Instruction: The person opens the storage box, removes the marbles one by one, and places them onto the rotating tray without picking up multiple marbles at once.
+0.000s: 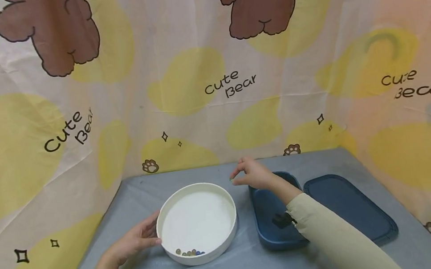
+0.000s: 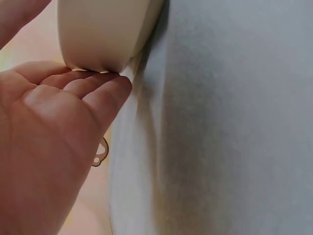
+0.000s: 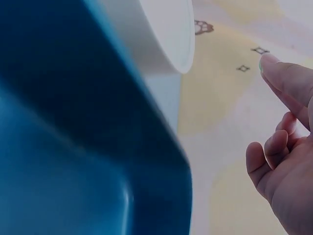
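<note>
A white round tray (image 1: 197,217) with a low wall stands on the table. Several small marbles (image 1: 191,252) lie together along its near edge, amber and blue among them. My left hand (image 1: 139,240) rests against the tray's left side, its fingers lying fairly straight along the outer wall (image 2: 102,34). Between thumb and index finger my right hand (image 1: 254,174) pinches a small greenish marble (image 1: 231,179), mostly hidden by the fingertips. That hand is raised above the far left corner of a blue rectangular container (image 1: 266,236), its other fingers loosely bent (image 3: 293,171).
A flat blue lid (image 1: 345,204) lies right of the container, partly covered by the right sleeve. Grey cloth (image 1: 135,202) covers the table. Behind and beside it hangs a curtain (image 1: 182,125) printed with bears. The container's inside is partly hidden by the right forearm.
</note>
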Tool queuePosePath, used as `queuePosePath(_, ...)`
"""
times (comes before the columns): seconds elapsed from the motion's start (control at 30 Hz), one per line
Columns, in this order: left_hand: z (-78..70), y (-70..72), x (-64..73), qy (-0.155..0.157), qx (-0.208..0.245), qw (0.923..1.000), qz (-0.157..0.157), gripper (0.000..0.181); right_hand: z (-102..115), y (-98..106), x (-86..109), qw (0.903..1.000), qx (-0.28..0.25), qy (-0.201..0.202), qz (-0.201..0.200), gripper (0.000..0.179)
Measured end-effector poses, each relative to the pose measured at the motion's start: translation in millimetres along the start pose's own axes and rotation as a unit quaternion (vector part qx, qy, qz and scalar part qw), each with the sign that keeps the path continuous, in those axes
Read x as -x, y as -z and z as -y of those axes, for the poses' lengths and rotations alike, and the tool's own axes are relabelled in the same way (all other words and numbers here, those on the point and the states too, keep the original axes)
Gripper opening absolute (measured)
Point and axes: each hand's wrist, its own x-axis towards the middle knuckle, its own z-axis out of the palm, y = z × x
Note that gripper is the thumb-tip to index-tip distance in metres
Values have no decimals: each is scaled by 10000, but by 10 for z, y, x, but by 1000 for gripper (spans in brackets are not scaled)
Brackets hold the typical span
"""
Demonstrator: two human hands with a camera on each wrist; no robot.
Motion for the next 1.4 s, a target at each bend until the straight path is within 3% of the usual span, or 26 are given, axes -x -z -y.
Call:
queuePosePath(0.7, -14, -29, 33, 138, 51, 9997, -183, 91, 294, -477, -233, 9991, 20, 233, 352, 12)
queuePosePath(0.97, -28, -35, 44, 264, -127, 9992, -285, 92, 436, -628, -338, 9969, 190, 536, 537, 17)
queuePosePath(1.17, -28, -66, 25, 144, 94, 9997, -169, 91, 402, -579, -318, 9983, -23, 181, 554, 19)
queuePosePath(1.4, -25, -84, 82, 91, 224, 9995, -196, 90, 250, -259, -196, 9993, -108, 58, 363, 20)
